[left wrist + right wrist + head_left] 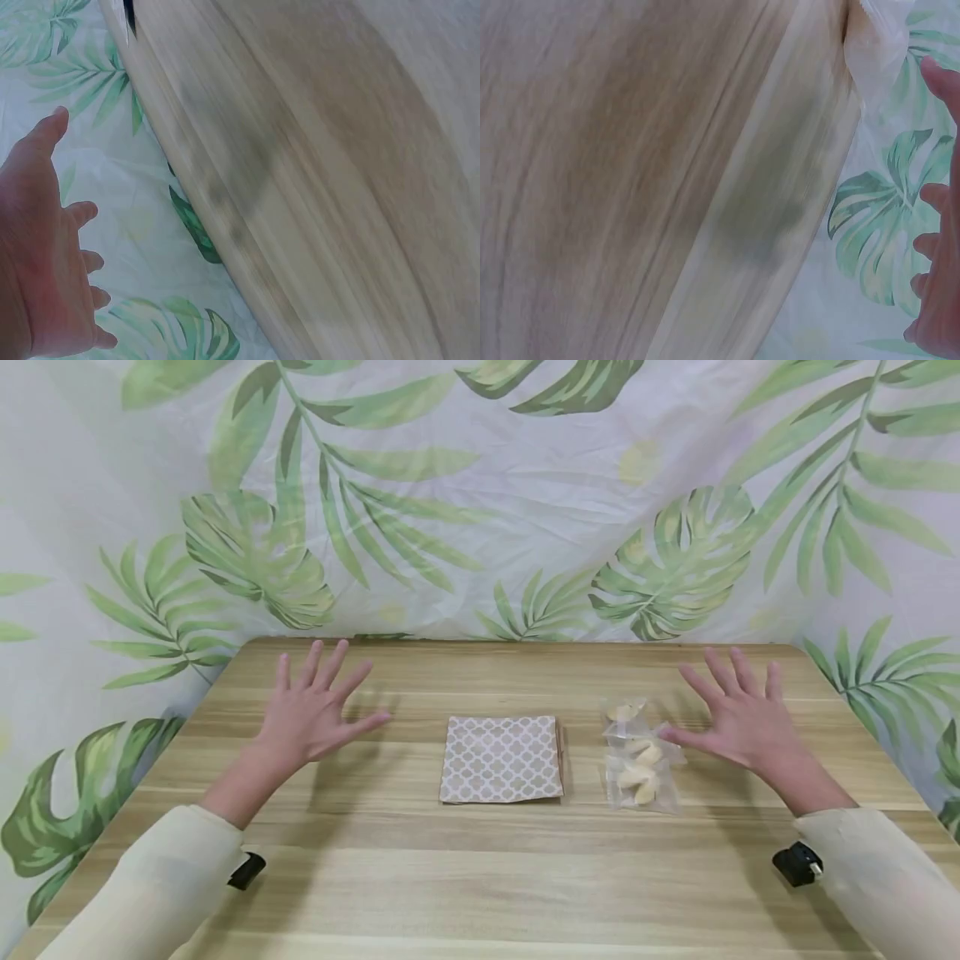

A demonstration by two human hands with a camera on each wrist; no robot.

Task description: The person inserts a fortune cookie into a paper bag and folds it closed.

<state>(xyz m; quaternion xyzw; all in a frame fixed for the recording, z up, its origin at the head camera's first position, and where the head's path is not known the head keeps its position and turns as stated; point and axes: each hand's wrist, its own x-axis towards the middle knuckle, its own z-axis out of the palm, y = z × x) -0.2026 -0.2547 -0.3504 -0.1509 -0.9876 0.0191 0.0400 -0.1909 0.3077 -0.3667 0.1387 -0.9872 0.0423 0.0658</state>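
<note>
left hand: holds nothing, with fingers spread above the tabletop. right hand: likewise without load, with fingers spread. between both hands: flat patterned bundle, apart from either grip. just beside the right hand, at thumb side: pale-filled clear packets; contact hard to confirm from this view. progress, by judgement: at the outset; bundle and packets separate, nothing yet gripped, all handling left.
</note>
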